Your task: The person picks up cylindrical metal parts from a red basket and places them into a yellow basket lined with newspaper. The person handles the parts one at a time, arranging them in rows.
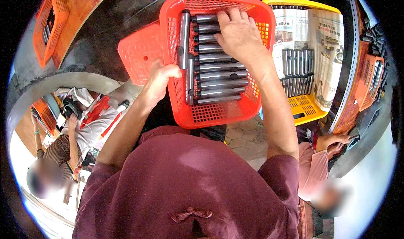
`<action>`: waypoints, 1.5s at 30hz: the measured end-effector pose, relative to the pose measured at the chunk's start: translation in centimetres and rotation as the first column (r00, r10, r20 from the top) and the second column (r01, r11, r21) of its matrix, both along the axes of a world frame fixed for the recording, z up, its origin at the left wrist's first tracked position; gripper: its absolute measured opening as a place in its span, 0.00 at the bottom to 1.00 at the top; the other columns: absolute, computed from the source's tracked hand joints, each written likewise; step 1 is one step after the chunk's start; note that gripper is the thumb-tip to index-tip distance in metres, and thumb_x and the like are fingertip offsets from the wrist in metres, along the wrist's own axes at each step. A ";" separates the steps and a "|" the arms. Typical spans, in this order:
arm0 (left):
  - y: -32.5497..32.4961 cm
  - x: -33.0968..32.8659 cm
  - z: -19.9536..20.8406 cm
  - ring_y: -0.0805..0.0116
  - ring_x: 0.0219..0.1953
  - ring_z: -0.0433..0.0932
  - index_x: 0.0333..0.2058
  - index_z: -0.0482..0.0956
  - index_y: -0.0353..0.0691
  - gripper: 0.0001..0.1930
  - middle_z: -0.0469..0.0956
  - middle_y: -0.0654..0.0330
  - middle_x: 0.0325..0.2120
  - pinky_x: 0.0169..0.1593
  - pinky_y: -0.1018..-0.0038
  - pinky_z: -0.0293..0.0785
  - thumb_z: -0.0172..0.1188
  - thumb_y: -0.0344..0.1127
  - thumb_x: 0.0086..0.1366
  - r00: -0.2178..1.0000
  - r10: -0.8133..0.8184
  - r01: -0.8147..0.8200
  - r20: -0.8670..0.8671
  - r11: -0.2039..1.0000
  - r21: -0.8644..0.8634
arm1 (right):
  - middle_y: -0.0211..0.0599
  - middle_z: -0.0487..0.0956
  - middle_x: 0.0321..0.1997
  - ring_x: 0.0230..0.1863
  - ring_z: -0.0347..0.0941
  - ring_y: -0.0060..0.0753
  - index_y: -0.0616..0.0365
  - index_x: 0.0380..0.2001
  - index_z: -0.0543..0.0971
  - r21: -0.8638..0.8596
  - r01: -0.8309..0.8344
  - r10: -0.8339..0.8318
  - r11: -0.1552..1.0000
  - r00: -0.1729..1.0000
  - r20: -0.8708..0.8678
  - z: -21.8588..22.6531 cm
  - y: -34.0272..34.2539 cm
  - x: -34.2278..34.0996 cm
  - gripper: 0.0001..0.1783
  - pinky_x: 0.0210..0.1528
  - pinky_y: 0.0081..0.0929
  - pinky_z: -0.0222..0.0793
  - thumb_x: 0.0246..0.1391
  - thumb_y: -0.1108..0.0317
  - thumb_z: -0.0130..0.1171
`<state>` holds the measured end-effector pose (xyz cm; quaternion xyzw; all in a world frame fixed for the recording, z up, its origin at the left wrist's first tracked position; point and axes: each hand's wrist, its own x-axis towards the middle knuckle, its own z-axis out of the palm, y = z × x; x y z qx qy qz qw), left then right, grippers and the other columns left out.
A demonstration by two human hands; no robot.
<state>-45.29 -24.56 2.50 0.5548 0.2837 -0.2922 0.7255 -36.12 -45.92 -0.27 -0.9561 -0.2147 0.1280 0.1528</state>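
Observation:
A red plastic basket [263, 98] is in front of me, tipped so that its inside shows. In it, shiny black tubes [219, 67] lie crosswise in a row, with a few more standing lengthwise [184, 39] along the left side. My left hand [159, 84] is closed on the basket's left rim, thumb over the edge. Over the far right part of the row lies my right hand [240, 33], its fingers bent round the end of a tube and the thumb against it. The palm hides some tube ends.
A yellow basket [301, 120] lined with newspaper [328, 49] stands to the right, holding more tubes. A red stool [141, 54] is behind the basket at left. Orange baskets sit on wooden tables at far left [52, 33] and right [365, 85]. Two people work nearby on either side.

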 end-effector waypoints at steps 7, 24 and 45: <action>-0.4 -0.6 -0.1 0.77 0.26 0.72 0.39 0.76 0.33 0.20 0.76 0.66 0.27 0.34 0.79 0.69 0.51 0.27 0.43 0.999 -0.029 0.028 -0.043 0.999 -0.018 | 0.46 0.73 0.47 0.53 0.68 0.48 0.59 0.43 0.75 -0.055 -0.046 0.040 0.997 0.993 -0.113 0.2 -1.1 -0.5 0.22 0.54 0.45 0.64 0.47 0.59 0.64; -1.9 1.8 -1.5 0.54 0.51 0.74 0.57 0.62 0.30 0.38 0.72 0.49 0.50 0.56 0.60 0.72 0.47 0.24 0.39 0.999 -0.027 0.032 0.041 0.993 -0.113 | 0.25 0.71 0.23 0.24 0.69 0.19 0.59 0.29 0.73 0.657 0.488 -0.741 -0.574 0.032 -0.671 -2.4 -20.5 -10.3 0.10 0.30 0.23 0.71 0.55 0.65 0.63; -0.6 2.8 -2.2 0.47 0.51 0.71 0.56 0.63 0.33 0.37 0.71 0.50 0.49 0.58 0.53 0.67 0.56 0.32 0.42 0.978 0.041 -0.036 -0.205 0.999 0.026 | 0.42 0.77 0.27 0.30 0.78 0.42 0.64 0.40 0.71 0.049 0.997 -0.967 -0.064 -0.049 -0.251 -27.0 -26.5 -19.9 0.12 0.31 0.38 0.77 0.56 0.69 0.56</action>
